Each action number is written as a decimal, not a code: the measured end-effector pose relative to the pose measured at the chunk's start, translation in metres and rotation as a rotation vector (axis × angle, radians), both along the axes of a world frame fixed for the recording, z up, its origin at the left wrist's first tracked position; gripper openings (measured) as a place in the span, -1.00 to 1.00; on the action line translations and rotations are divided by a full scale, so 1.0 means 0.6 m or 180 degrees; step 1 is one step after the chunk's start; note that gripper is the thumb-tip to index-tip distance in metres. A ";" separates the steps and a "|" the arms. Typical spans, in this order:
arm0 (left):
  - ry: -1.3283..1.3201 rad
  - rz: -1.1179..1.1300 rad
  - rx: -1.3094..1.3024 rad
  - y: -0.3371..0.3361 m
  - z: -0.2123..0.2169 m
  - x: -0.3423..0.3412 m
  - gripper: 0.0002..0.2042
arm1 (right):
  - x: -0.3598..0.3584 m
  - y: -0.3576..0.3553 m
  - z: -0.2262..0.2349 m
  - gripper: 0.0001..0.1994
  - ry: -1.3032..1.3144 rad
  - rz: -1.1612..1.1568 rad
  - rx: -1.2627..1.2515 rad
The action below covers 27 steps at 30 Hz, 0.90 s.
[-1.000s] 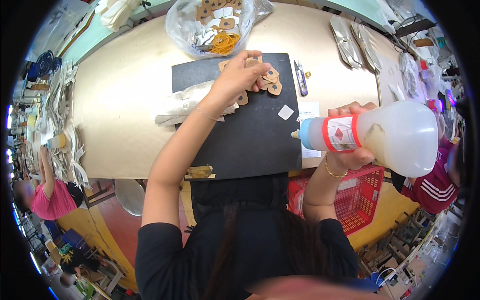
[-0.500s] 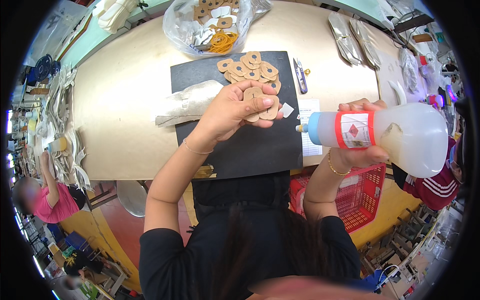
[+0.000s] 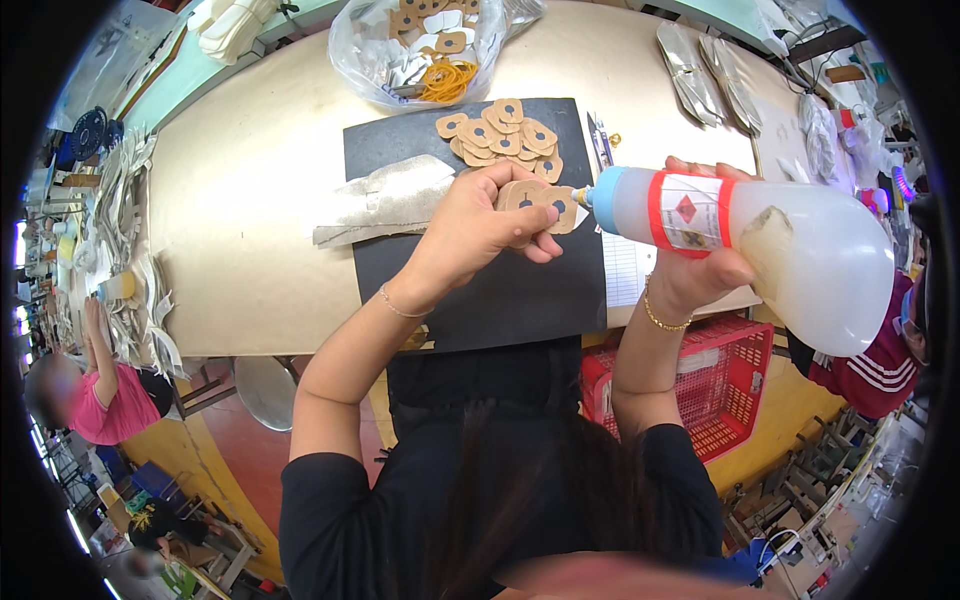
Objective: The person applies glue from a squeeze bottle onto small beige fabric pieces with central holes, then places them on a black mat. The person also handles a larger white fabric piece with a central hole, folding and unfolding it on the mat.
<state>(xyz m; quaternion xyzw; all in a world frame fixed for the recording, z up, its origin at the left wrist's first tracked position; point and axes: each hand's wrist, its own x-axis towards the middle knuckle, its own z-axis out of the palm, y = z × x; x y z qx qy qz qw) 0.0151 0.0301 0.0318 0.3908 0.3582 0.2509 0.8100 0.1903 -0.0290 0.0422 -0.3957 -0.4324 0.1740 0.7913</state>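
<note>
Two or more rounded tan pieces (image 3: 540, 194), dark-centred, sit fanned in the left hand (image 3: 475, 225) at the nozzle of a squeeze bottle (image 3: 800, 240), above the black mat's (image 3: 500, 290) right edge.

Left fingers pinch the pieces against the thumb; the right hand's (image 3: 690, 280) wrap the translucent, whitish bottle, its fill level unclear. Near the counter's (image 3: 240, 240) far edge, a clear bag (image 3: 350, 60) holds brown and white pieces and yellow bands (image 3: 447, 82).
</note>
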 end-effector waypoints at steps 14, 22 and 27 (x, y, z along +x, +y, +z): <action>-0.0096 -0.0027 -0.0032 -0.005 0.005 0.007 -0.81 | 0.002 -0.002 -0.003 -0.08 0.0058 0.0143 -0.0051; 0.0151 0.0078 0.0392 0.006 -0.009 0.010 -0.83 | 0.019 -0.011 -0.025 -0.10 -0.0034 0.1262 0.0393; 0.0129 0.0104 0.0411 0.007 -0.008 0.011 -0.82 | 0.010 -0.012 -0.033 -0.07 -0.0039 0.1055 0.0091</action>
